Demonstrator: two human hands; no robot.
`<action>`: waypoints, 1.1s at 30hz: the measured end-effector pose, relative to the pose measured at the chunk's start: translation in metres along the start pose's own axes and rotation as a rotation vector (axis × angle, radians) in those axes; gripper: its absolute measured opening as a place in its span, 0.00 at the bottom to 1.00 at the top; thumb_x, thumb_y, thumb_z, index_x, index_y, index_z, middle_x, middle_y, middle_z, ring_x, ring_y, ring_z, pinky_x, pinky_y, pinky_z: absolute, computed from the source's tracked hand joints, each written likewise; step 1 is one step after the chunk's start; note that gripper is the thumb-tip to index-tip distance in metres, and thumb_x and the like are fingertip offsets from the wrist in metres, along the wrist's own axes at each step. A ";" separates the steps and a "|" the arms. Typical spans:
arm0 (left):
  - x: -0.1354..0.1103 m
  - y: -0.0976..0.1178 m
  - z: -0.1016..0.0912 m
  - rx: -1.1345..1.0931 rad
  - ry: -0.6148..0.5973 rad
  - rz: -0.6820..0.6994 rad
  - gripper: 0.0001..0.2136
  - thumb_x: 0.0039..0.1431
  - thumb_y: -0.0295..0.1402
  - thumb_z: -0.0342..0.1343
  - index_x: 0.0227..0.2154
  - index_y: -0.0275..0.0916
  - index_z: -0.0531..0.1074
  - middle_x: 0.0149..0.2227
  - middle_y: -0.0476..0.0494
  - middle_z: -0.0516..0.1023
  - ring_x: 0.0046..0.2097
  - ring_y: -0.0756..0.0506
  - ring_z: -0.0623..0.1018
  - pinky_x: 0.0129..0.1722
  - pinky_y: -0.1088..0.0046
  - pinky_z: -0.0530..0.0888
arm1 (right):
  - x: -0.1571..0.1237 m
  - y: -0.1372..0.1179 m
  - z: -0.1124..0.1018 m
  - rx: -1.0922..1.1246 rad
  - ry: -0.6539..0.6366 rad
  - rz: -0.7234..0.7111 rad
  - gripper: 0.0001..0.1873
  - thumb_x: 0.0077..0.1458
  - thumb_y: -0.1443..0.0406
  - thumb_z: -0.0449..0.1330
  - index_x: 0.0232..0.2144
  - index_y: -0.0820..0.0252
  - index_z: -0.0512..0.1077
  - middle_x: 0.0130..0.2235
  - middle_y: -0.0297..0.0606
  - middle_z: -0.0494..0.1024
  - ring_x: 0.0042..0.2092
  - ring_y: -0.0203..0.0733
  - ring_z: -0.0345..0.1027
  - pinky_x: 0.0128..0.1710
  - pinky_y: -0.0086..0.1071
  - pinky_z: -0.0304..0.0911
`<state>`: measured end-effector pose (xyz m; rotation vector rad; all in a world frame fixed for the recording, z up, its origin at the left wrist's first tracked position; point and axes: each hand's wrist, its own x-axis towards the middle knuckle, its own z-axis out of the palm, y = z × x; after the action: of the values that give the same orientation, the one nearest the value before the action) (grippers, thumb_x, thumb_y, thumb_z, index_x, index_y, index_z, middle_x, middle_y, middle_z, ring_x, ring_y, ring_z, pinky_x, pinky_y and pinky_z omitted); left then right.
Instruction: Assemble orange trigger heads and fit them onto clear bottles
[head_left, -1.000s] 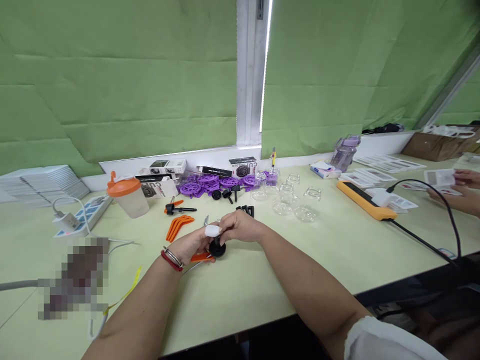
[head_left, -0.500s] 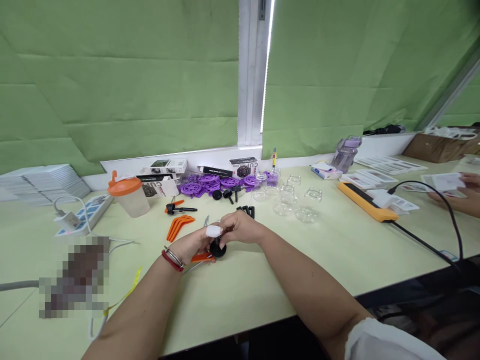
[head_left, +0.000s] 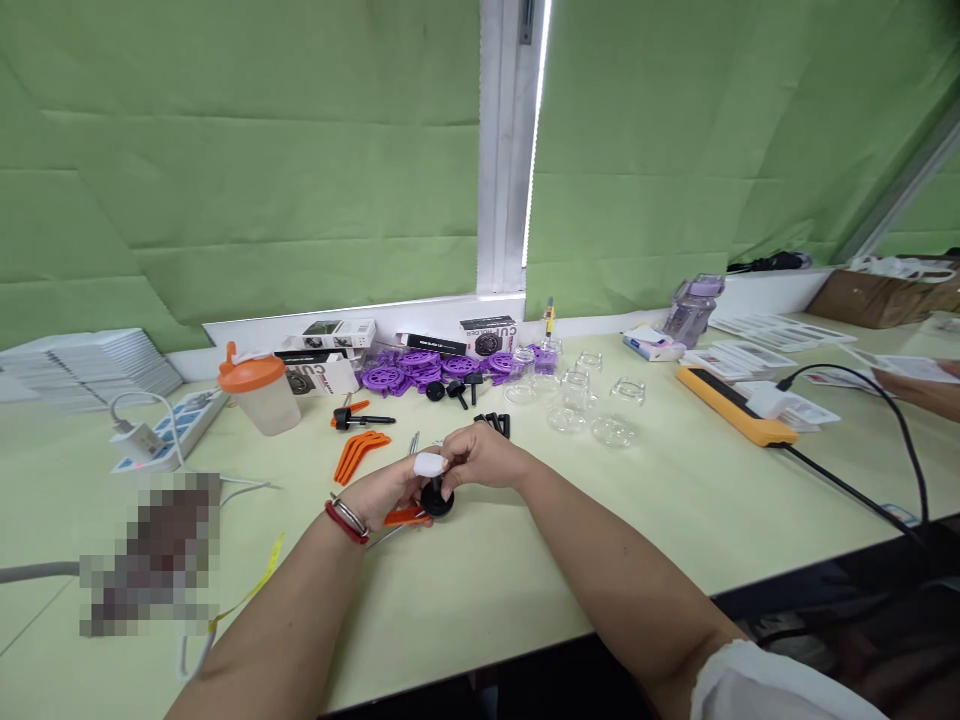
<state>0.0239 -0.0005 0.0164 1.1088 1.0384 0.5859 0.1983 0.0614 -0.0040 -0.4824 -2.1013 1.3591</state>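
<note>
Near the front middle of the table, my two hands meet around a black round part with a stem [head_left: 437,498]. My left hand [head_left: 390,487] is closed around it from the left, with an orange piece [head_left: 405,516] sticking out under the fingers. My right hand [head_left: 484,455] pinches the black part from above with thumb and fingers. A white oval patch [head_left: 429,464] shows at my left thumb. A thin metal rod [head_left: 390,535] lies partly under my left hand. Bent orange pieces [head_left: 361,456] and black sleeves [head_left: 495,424] lie close by.
Purple wheel-shaped parts [head_left: 420,370] are piled behind, before printed boxes [head_left: 487,336]. Clear glass cups [head_left: 615,412] stand to the right, near an orange power strip [head_left: 735,405]. A lidded cup [head_left: 262,395] stands left. Another person's hand [head_left: 919,385] handles cards at far right.
My hands keep almost the same hold and place on the black part. At far right, the other person's hand and card have shifted.
</note>
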 end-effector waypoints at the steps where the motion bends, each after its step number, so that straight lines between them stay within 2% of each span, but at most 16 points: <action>1: 0.000 0.000 0.000 -0.001 -0.001 0.002 0.19 0.47 0.45 0.57 0.42 0.44 0.69 0.32 0.49 0.73 0.32 0.47 0.72 0.27 0.73 0.70 | 0.000 0.000 0.000 0.001 -0.002 -0.004 0.14 0.34 0.60 0.73 0.23 0.62 0.77 0.26 0.32 0.73 0.30 0.36 0.67 0.31 0.27 0.61; 9: 0.000 0.001 0.001 0.007 0.005 0.009 0.18 0.46 0.46 0.57 0.40 0.43 0.69 0.31 0.48 0.73 0.31 0.47 0.72 0.28 0.73 0.71 | 0.000 0.001 -0.001 -0.044 0.002 0.008 0.16 0.33 0.59 0.73 0.25 0.62 0.77 0.26 0.32 0.73 0.29 0.35 0.66 0.30 0.26 0.60; 14: 0.002 -0.004 -0.003 -0.020 0.016 -0.006 0.16 0.46 0.46 0.58 0.35 0.42 0.69 0.30 0.48 0.74 0.32 0.46 0.73 0.28 0.72 0.72 | -0.001 -0.002 -0.001 -0.068 -0.004 -0.029 0.16 0.35 0.61 0.73 0.29 0.61 0.79 0.26 0.31 0.71 0.29 0.34 0.65 0.29 0.26 0.60; 17: 0.002 -0.004 -0.003 -0.032 0.022 -0.016 0.15 0.45 0.46 0.58 0.33 0.42 0.69 0.30 0.48 0.74 0.32 0.45 0.73 0.27 0.72 0.72 | 0.000 -0.001 -0.001 -0.044 -0.018 -0.048 0.15 0.35 0.60 0.73 0.27 0.62 0.78 0.27 0.32 0.72 0.31 0.36 0.67 0.31 0.26 0.61; 22: 0.001 -0.002 -0.001 -0.032 0.028 -0.005 0.15 0.45 0.45 0.59 0.33 0.42 0.70 0.28 0.48 0.74 0.31 0.45 0.73 0.27 0.72 0.71 | 0.001 0.001 0.001 -0.067 0.005 -0.010 0.16 0.32 0.60 0.74 0.22 0.63 0.76 0.25 0.31 0.71 0.28 0.34 0.64 0.27 0.25 0.58; 25: 0.002 -0.001 -0.001 -0.023 0.026 -0.005 0.15 0.44 0.45 0.59 0.32 0.42 0.70 0.27 0.47 0.74 0.30 0.45 0.73 0.27 0.72 0.71 | 0.001 0.002 -0.001 -0.089 0.002 0.001 0.17 0.30 0.61 0.74 0.24 0.63 0.76 0.24 0.29 0.70 0.26 0.32 0.61 0.26 0.25 0.56; 29: 0.001 0.001 -0.001 -0.027 0.036 -0.008 0.16 0.43 0.46 0.59 0.31 0.42 0.69 0.26 0.47 0.75 0.29 0.45 0.74 0.25 0.71 0.72 | -0.001 0.002 -0.006 -0.098 -0.056 -0.005 0.17 0.35 0.63 0.72 0.32 0.61 0.77 0.26 0.29 0.70 0.27 0.31 0.60 0.28 0.25 0.57; 33: 0.001 0.001 -0.002 -0.048 0.052 -0.014 0.18 0.42 0.46 0.61 0.35 0.43 0.69 0.30 0.46 0.76 0.28 0.44 0.75 0.23 0.71 0.71 | -0.002 0.005 -0.006 -0.068 -0.089 0.052 0.11 0.39 0.66 0.69 0.29 0.63 0.74 0.26 0.29 0.70 0.27 0.31 0.61 0.29 0.26 0.59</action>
<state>0.0229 0.0017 0.0165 1.0485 1.0709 0.6274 0.2037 0.0663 -0.0069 -0.5168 -2.2274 1.3643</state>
